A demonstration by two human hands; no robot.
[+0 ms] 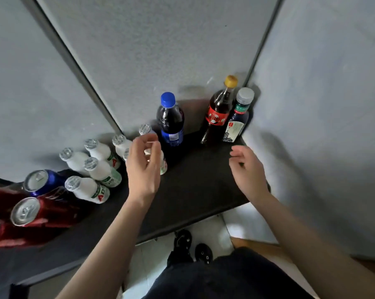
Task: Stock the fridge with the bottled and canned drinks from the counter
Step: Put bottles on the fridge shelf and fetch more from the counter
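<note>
The person's dark trousers (221,277) filled the bottom of the view, with black shoes (183,239) on a white tiled floor (212,225) below the edge of the black tabletop (193,182). Both bare forearms reached forward over that tabletop. The left hand (142,167) hung with curved fingers just in front of a small white plastic bottle with a green-and-red label (164,166); thumb and fingers arched around its top, but motion blur hid whether they gripped it. The right hand (247,169) hovered well apart from it over bare tabletop, fingers loosely curled and holding nothing. Just behind the left hand stood an upright dark cola bottle with a blue cap and blue label (171,124). Near the far right corner, a dark bottle with a yellow cap and red label (219,113) stood just beside a dark bottle with a grey cap and a blue-and-white label (238,121). To the left, a cluster of small white bottles with silver foil caps (100,171) stood against the grey wall (139,50). Further left stood a blue drink can (40,182) and red drink cans (27,210), all on the tabletop.
</note>
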